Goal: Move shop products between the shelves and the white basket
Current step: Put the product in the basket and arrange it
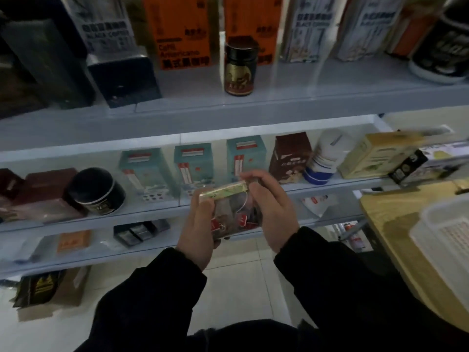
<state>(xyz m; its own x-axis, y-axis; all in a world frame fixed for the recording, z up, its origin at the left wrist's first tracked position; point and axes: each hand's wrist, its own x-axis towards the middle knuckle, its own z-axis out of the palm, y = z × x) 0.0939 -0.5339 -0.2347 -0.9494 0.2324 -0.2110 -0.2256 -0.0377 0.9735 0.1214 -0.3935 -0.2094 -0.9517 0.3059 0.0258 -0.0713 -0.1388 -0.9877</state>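
Grip: left hand (200, 224) wrapped round the left edge of the clear tea-bag pouch (233, 214), thumb lying over its green header strip; right hand (269, 207) pinches the pouch's upper right corner, fingers curled down its side. Both hands closed on the pouch, nothing else in either. Pouch position: held in the air, well left of the white basket (446, 240), header end tilted away from the person. Basket rests on a wooden table (385, 224); the shelves (101, 219) run left of and beyond the basket, and a row of teal boxes (195, 166) stands on them just behind the pouch. Direction of transfer: cannot tell from this view. Judgement: step in hand is carrying or re-orienting the pouch. It looks soft with loose contents, so expect sag and shifting; keep the left palm under it, do not hang it from the corner pinch alone. If bound for the basket: swing right, clear the rim, lay it flat, no dropping. If bound for the shelf: slide it in header up, avoid nudging the teal boxes
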